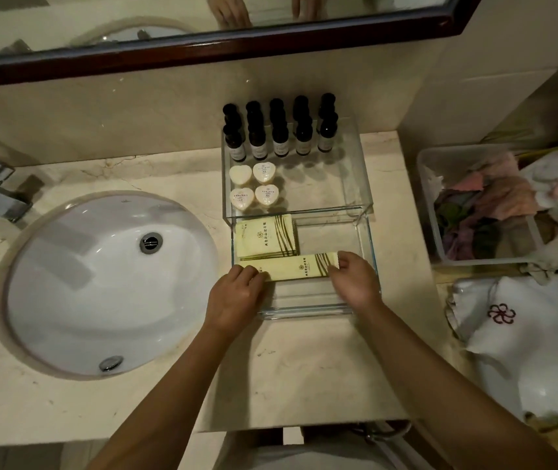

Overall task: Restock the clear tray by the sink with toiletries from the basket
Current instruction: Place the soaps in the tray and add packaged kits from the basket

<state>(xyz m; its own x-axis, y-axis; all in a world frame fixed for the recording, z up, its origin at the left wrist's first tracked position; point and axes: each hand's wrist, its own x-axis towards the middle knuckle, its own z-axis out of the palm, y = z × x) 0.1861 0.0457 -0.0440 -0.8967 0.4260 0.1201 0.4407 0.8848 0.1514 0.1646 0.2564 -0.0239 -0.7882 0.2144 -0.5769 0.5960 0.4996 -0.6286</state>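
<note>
Inside the tray [371, 239], both hands [234, 293] [355, 280] pinch one long packet [299, 266].

Ends of the long sachet [299, 266] under left hand [233, 293] and right hand [352, 279].

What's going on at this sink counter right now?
A person is setting a long pale-green packet into the front part of the clear tray. The left hand grips its left end and the right hand pinches its right end. Behind it lie a stack of squarer packets, four heart-shaped soaps and a row of five dark bottles. The basket sits to the tray's right.
</note>
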